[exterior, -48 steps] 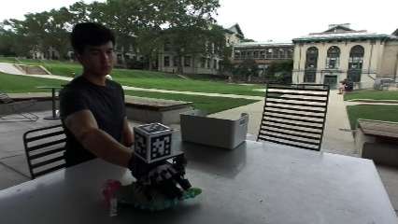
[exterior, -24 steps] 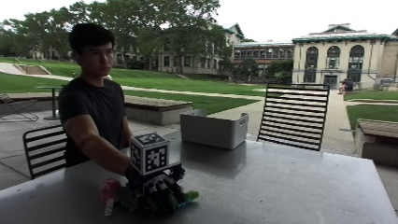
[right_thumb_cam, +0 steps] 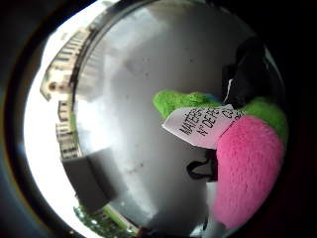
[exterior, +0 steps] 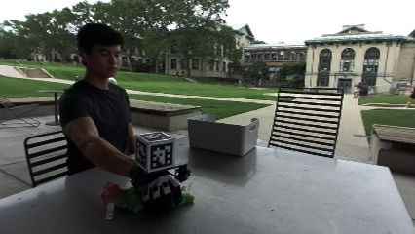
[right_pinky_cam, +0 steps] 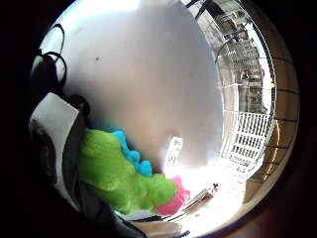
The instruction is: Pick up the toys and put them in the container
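A plush toy, green [exterior: 129, 202] with a pink end [exterior: 109, 193], sits low at the table's near left, and I cannot tell whether it still touches the top. My gloved right hand [exterior: 159, 187] is over its middle, fingers curled round it. The little finger side palm view shows the green body [right_pinky_cam: 111, 171] with blue spikes [right_pinky_cam: 130, 153] and a pink part [right_pinky_cam: 173, 198] close to the palm. Facing the thumb side are the pink end [right_thumb_cam: 245, 168], a white label [right_thumb_cam: 203, 126] and green plush [right_thumb_cam: 178, 101]. The grey open container [exterior: 222, 134] stands at the table's far edge, an arm's length beyond the hand.
The grey table [exterior: 292, 195] stretches right and toward the container with nothing else on it. A black slatted chair [exterior: 306, 122] stands behind the far edge, another chair [exterior: 45, 156] behind the person. The bare left hand is hidden.
The hand dipped onto the toy and closed round it, then came up a little. The toy has shifted slightly left with the hand.
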The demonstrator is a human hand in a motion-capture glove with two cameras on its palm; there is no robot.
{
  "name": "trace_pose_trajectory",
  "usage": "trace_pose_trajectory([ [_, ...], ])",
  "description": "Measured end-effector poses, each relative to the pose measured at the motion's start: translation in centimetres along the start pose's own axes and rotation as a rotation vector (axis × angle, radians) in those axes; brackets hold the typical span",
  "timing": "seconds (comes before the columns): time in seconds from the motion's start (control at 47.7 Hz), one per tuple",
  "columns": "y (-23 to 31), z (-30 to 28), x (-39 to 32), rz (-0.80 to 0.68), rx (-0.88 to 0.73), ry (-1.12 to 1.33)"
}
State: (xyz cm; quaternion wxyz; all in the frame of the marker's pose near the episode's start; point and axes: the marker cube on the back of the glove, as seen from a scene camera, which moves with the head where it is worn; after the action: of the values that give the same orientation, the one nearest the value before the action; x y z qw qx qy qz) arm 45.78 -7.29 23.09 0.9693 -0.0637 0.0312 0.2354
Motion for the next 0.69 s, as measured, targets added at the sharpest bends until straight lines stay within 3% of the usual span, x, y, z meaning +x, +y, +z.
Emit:
trace_pose_trajectory([
  [0.189, 3.0, -3.6, -3.5, -0.030, -0.021, -0.016],
  [0.357, 6.9, -12.4, -9.8, -0.060, 0.075, -0.056],
  [0.504, 9.1, -19.8, -14.4, -0.171, 0.180, -0.070],
  [0.692, 14.4, -25.3, -21.9, -0.285, 0.229, -0.082],
])
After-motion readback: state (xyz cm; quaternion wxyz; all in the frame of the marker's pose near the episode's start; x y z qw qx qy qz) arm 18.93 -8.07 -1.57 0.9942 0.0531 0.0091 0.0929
